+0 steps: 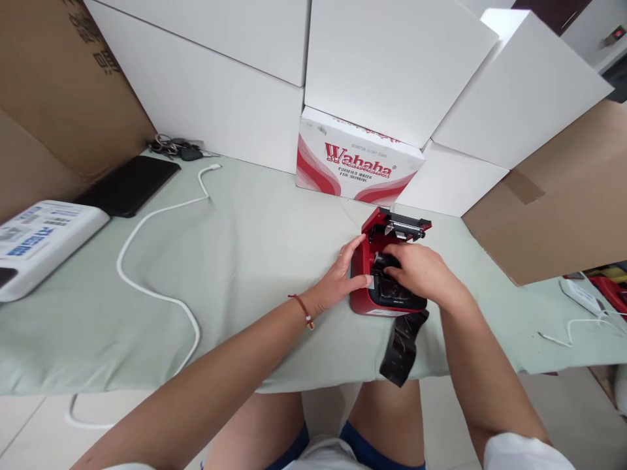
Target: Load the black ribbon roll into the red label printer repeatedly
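A small red printer [360,264] with its lid open [399,225] stands on the pale green cloth [245,261] near the table's front edge. My left hand [343,277] presses against its left side, fingers stretched along the casing and thumb on the front. My right hand [418,271] reaches into the open compartment from above, fingers curled around a black part [386,261] inside. A strip of black ribbon or film [401,349] hangs out of the printer's front over the table edge.
White boxes and a red-and-white Wahaha carton [353,166] line the back. Brown cardboard [553,215] stands at right and left. A white cable [147,222], a black case [130,183], keys [171,147] and a white device [39,241] lie at left. A power strip [582,297] is at right.
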`<state>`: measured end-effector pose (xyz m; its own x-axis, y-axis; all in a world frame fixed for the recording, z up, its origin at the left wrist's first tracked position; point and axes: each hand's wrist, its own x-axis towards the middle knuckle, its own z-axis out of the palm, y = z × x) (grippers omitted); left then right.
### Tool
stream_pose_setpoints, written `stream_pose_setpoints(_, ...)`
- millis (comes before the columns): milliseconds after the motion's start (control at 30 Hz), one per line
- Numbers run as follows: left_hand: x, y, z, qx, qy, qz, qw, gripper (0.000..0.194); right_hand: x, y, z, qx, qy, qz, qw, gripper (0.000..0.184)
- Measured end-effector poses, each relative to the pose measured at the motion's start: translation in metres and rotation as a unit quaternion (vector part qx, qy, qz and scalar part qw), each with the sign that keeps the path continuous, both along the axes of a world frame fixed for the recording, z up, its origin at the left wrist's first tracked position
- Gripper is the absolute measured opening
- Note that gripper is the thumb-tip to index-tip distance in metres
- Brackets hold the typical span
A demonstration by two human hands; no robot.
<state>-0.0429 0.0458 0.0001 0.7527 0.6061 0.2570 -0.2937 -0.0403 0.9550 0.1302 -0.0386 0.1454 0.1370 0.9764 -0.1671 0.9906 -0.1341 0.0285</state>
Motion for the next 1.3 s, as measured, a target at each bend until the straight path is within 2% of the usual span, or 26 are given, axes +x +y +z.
stream_pose_setpoints(100,0.000,-0.001,0.001,-0.003,0.002,-0.002,1.000,0.099,0.024,-0.047,0.021,0.106,0.130,-0.003,0.986,0.034)
stream_pose_setpoints(133,-0.001,-0.001,0.002,-0.007,0.002,-0.004,1.000,0.099,0.036,-0.064,0.027,0.124,0.171,-0.023,0.977,0.039)
stream_pose_setpoints(200,-0.001,-0.001,0.002,-0.012,0.002,-0.004,1.000,0.099,0.065,-0.095,0.032,0.136,0.192,-0.087,0.968,0.050)
stream_pose_setpoints(233,-0.002,-0.001,0.002,-0.014,0.003,-0.004,1.000,0.098,0.081,-0.107,0.030,0.131,0.180,-0.117,0.968,0.054)
stream_pose_setpoints(300,-0.002,-0.001,0.002,-0.014,0.006,-0.007,1.000,0.096,0.108,-0.122,0.016,0.091,0.146,-0.154,0.973,0.046)
stream_pose_setpoints(400,-0.002,0.000,0.000,-0.011,0.011,-0.013,1.000,0.094,0.129,-0.128,-0.018,0.017,0.095,-0.172,0.980,0.030)
stream_pose_setpoints(467,-0.001,0.001,-0.002,-0.009,0.012,-0.011,1.000,0.093,0.127,-0.128,-0.039,-0.015,0.083,-0.171,0.982,0.030)
stream_pose_setpoints(533,-0.001,0.002,-0.002,-0.009,0.014,-0.011,1.000,0.094,0.112,-0.127,-0.054,0.004,0.092,-0.165,0.982,0.035)
stream_pose_setpoints(633,-0.002,0.002,-0.003,-0.008,0.014,-0.012,1.000,0.093,0.083,-0.125,-0.067,0.082,0.144,-0.133,0.977,0.039)
stream_pose_setpoints(733,-0.003,0.003,-0.002,-0.004,0.016,-0.008,1.000,0.091,0.060,-0.123,-0.073,0.068,0.170,-0.089,0.979,0.032)
stream_pose_setpoints(800,-0.003,0.002,-0.002,-0.006,0.019,-0.008,1.000,0.092,0.053,-0.125,-0.069,0.036,0.151,-0.075,0.985,0.032)
stream_pose_setpoints(867,-0.003,0.002,-0.001,-0.008,0.020,-0.011,1.000,0.092,0.051,-0.131,-0.052,0.016,0.171,-0.033,0.985,0.034)
stream_pose_setpoints(933,-0.003,0.001,0.001,-0.010,0.016,-0.015,1.000,0.091,0.050,-0.139,-0.025,-0.006,0.241,0.033,0.970,0.032)
stream_pose_setpoints(1000,-0.003,0.000,0.002,-0.013,0.011,-0.016,1.000,0.091,0.047,-0.141,0.005,-0.004,0.297,0.070,0.952,0.030)
stream_pose_setpoints(1067,-0.003,-0.001,0.003,-0.017,0.008,-0.014,1.000,0.092,0.041,-0.132,0.028,0.031,0.313,0.064,0.947,0.033)
stream_pose_setpoints(1100,-0.002,-0.001,0.003,-0.018,0.007,-0.011,1.000,0.093,0.038,-0.123,0.034,0.054,0.306,0.052,0.949,0.035)
stream_pose_setpoints(1167,-0.002,-0.001,0.003,-0.017,0.005,-0.007,1.000,0.095,0.030,-0.099,0.035,0.088,0.272,0.025,0.958,0.037)
stream_pose_setpoints(1300,-0.001,0.000,0.001,-0.006,0.004,-0.005,1.000,0.096,0.020,-0.042,0.014,0.086,0.151,0.016,0.985,0.041)
